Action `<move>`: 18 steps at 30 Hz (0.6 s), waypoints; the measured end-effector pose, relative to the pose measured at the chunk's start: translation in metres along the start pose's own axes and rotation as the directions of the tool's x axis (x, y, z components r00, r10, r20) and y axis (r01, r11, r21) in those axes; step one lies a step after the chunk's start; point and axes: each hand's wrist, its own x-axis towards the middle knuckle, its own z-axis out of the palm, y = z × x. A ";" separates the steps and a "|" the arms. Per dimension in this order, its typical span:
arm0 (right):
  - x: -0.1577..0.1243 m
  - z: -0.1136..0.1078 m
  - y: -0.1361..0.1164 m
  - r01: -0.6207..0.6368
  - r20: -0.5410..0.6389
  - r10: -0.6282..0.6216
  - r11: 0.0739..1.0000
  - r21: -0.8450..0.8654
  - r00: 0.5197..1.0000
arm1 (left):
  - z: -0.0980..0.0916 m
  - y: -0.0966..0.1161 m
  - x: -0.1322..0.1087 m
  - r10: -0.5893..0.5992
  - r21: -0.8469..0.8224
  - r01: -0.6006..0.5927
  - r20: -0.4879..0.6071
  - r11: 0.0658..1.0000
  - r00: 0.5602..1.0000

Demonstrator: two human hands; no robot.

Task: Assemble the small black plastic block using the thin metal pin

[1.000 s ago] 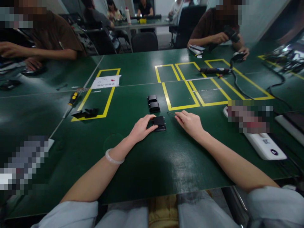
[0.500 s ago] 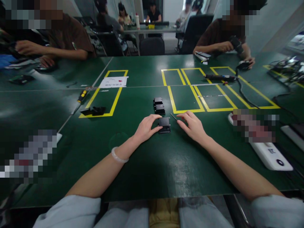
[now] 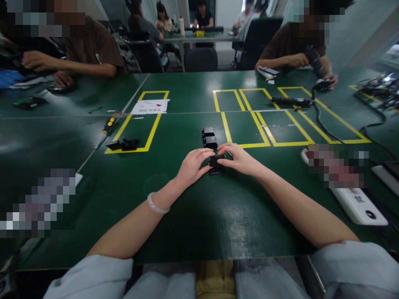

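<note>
A small black block-shaped part (image 3: 217, 161) rests on the green table in front of me, a flat black edge showing along its near side. My left hand (image 3: 197, 163) grips it from the left between thumb and fingers. From the right, my right hand (image 3: 236, 158) closes on the same part, thumb at its near side and fingertips over its far edge. A short bit of a thin metal rod (image 3: 230, 154) shows between the right thumb and fingers; the rest is hidden. Just beyond my fingers stand two similar black blocks (image 3: 210, 138), close together.
Yellow tape outlines mark the table (image 3: 181, 232). Leftward lie a black bracket-like piece (image 3: 123, 144), a yellow-black screwdriver (image 3: 109, 124) and a paper sheet (image 3: 150, 106). A black corded tool (image 3: 291, 101) and a white device (image 3: 358, 203) lie rightward. Co-workers sit across the table.
My right hand has moved left with the thin rod, from beside the black part onto it. My left hand keeps its grip on the part.
</note>
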 end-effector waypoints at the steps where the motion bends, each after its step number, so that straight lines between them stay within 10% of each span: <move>1: 0.001 0.000 0.000 0.009 -0.003 -0.009 1.000 0.023 1.000 | 0.000 0.000 0.000 0.004 0.009 -0.004 -0.002 1.000 1.000; 18: 0.003 0.001 -0.002 0.003 -0.041 0.005 0.980 0.198 0.999 | 0.000 0.001 0.000 0.045 0.061 -0.045 0.010 0.997 0.999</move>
